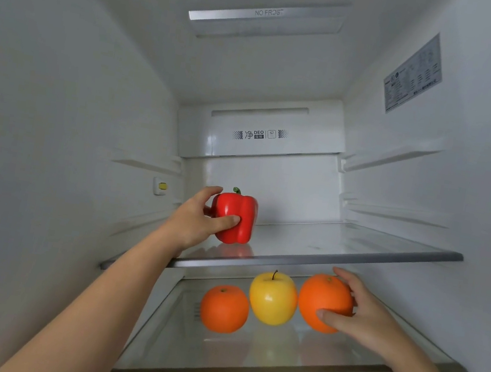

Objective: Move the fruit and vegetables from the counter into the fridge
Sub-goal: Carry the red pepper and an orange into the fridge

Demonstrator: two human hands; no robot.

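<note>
Red pepper [238, 213] stands upright at the left front of the fridge's [75, 94] upper glass shelf [355, 258], the left hand [197, 220] gripping it, fingers [229, 220] curled round its side. Below, on the lower shelf [243, 354], the right hand [368, 317] grips an orange [324, 301] that touches a yellow apple [273, 298]. A second orange [224, 308] sits just left of the apple.
</note>
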